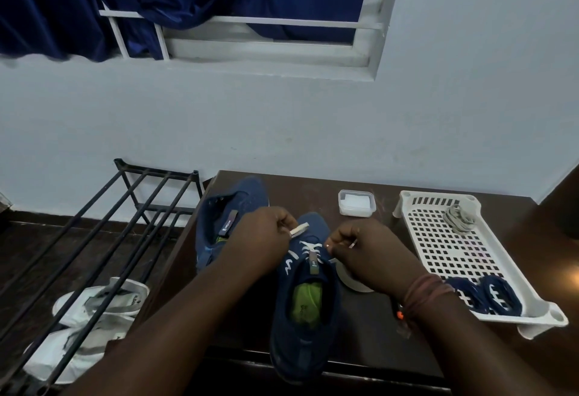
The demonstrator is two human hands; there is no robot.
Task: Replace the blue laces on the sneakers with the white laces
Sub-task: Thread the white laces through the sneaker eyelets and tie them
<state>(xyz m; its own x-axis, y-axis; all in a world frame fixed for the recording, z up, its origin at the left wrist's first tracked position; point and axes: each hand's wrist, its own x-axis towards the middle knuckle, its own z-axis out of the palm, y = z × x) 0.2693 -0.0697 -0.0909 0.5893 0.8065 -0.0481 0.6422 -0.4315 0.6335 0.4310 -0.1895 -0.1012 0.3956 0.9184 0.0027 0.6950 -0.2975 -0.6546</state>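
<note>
Pale blue wall and a barred window fill the upper frame; below, a dark table point(360, 326) carries the work. At centre bottom a blue sneaker point(302, 326) lies with its long axis running from the lower edge up toward the wall, toe away from the person. A white lace point(308, 246) crosses its upper eyelets only, so the lacing looks about begun. Both hands sit just above those eyelets, one either side of the shoe's axis. The left hand point(266, 235) pinches one flat lace end, which pokes up and right out of its curled fingers. The right hand point(360, 246) is curled tight on the other end, level with it. Each grip is clamped on lace, and neither is clearly nearer. The second sneaker point(222, 217) lies unlaced at upper left of the first. Blue laces point(482, 297) sit in a white tray point(445, 239) at right.
</note>
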